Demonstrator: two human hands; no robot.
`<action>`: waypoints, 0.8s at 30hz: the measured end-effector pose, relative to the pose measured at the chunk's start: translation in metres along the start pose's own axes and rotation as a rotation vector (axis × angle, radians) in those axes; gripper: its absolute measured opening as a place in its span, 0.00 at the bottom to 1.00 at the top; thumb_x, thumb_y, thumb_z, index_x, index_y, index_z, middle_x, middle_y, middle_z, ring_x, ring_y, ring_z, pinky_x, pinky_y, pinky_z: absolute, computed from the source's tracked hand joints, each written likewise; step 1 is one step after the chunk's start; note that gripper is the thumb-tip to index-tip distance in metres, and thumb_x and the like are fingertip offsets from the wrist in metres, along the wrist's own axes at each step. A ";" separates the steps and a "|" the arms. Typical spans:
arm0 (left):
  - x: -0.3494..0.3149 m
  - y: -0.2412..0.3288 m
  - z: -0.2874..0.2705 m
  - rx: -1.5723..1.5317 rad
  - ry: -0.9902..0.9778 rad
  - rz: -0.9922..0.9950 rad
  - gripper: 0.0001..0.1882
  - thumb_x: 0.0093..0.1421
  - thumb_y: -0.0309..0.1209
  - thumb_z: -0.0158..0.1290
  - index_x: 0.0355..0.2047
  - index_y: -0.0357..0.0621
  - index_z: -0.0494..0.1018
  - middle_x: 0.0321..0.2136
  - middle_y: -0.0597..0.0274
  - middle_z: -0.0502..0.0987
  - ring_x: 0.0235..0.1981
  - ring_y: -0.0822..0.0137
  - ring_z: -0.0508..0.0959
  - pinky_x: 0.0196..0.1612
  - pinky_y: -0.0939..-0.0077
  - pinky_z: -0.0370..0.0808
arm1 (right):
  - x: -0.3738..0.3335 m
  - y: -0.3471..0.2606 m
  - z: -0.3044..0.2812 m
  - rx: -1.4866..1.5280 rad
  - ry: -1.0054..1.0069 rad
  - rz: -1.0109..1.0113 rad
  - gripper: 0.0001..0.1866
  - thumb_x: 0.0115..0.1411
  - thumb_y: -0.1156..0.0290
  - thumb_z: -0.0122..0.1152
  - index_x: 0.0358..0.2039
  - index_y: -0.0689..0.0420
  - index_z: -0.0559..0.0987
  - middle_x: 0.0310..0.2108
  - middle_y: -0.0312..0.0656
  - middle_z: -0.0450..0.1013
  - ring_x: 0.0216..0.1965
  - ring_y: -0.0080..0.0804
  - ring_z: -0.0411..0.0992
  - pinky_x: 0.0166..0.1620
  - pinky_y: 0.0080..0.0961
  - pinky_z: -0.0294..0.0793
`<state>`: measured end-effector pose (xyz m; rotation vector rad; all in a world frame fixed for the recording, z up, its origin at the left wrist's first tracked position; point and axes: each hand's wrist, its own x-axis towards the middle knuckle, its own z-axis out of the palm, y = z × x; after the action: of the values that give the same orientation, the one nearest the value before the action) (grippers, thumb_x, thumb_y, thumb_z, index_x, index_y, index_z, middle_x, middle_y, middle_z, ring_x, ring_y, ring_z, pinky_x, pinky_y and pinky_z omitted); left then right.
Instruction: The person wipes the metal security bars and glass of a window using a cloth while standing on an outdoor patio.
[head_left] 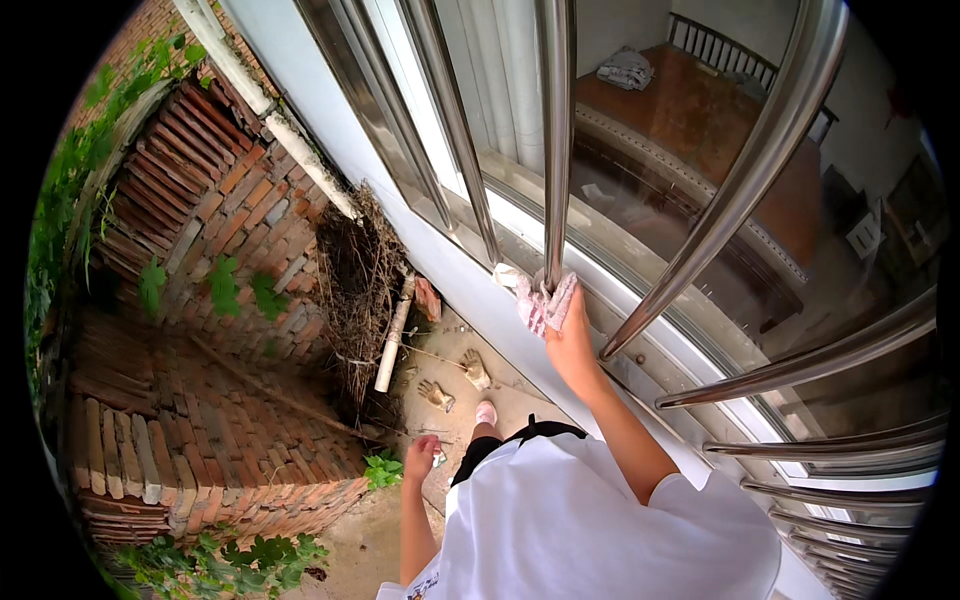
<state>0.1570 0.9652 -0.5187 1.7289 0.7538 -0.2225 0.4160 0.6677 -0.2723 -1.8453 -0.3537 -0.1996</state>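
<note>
My right hand [570, 335] grips a crumpled pale cloth [538, 308] with reddish stripes. The cloth is bunched round the foot of an upright metal bar [558, 150], against the window sill. Most of the right fingers are hidden by the cloth. Low at my left side, my left hand [420, 460] hangs with its fingers curled in. A small white and green bit shows beside those fingers; whether the hand holds it I cannot make out.
More metal bars [740, 185] curve along the window on the right. Two dirty work gloves [435, 396] lie on the concrete ahead of my foot. A bundle of dry twigs [362, 290], a white pipe [396, 335] and brick walls [270, 215] stand to the left.
</note>
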 end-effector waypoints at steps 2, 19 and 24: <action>0.012 0.056 -0.003 -0.078 -0.024 0.121 0.13 0.65 0.32 0.44 0.44 0.38 0.71 0.34 0.61 0.78 0.31 0.72 0.76 0.35 0.78 0.72 | -0.006 -0.008 0.000 0.024 0.028 0.032 0.35 0.54 0.88 0.48 0.62 0.67 0.50 0.59 0.60 0.56 0.60 0.54 0.58 0.61 0.35 0.57; 0.039 0.382 0.085 0.106 -0.545 0.900 0.34 0.52 0.25 0.57 0.59 0.39 0.55 0.54 0.47 0.62 0.55 0.51 0.65 0.58 0.64 0.63 | 0.014 -0.021 0.010 0.049 0.075 0.236 0.33 0.59 0.75 0.57 0.62 0.62 0.52 0.54 0.48 0.63 0.55 0.37 0.65 0.57 0.31 0.63; 0.048 0.395 0.103 0.077 -0.580 0.970 0.40 0.51 0.27 0.58 0.61 0.34 0.51 0.57 0.41 0.59 0.59 0.46 0.61 0.60 0.61 0.60 | 0.016 -0.008 0.014 0.170 0.038 0.203 0.38 0.59 0.76 0.57 0.64 0.61 0.48 0.60 0.46 0.56 0.60 0.33 0.58 0.61 0.30 0.58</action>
<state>0.4509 0.8425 -0.2591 1.7827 -0.5365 -0.0654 0.4276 0.6851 -0.2644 -1.6941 -0.1502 -0.0622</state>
